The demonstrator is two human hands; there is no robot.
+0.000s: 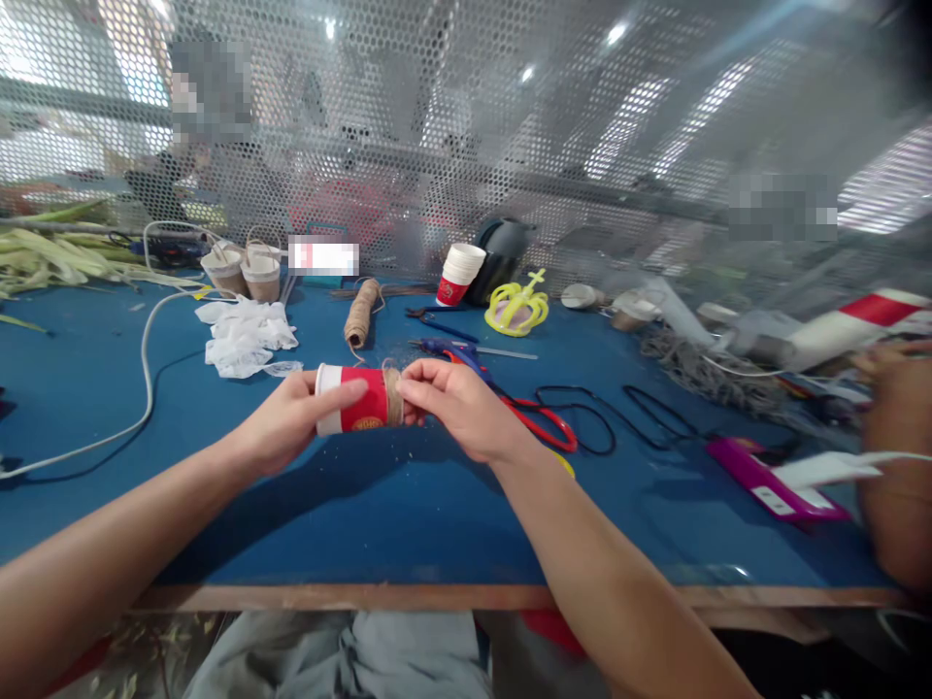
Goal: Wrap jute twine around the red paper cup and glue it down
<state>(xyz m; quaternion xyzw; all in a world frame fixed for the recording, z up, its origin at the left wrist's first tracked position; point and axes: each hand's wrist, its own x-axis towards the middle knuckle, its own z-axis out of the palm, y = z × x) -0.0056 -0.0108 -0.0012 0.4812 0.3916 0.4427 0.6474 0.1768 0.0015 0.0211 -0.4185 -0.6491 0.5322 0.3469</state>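
Note:
My left hand [287, 417] is wrapped around a red and white paper cup [375, 396] lying sideways above the table, its white rim toward the left. Twine [394, 398] is wound in a band around the cup's base end. My right hand [455, 408] is closed at that end, thumb and fingertips pinching the twine. Just behind the cup lies a spool of twine [361, 316], with a loose strand trailing toward the cup. A blue glue gun [457, 351] and red-handled scissors [546, 425] lie behind and right of my right hand.
On the blue table [408, 524] stand stacked paper cups [460, 272], a yellow crown [516, 311] and twine-covered cups [262, 277]. White plastic [248, 335] and a white cable [148, 369] lie left. A purple power strip [772, 485] and another person's arm [899, 466] are right.

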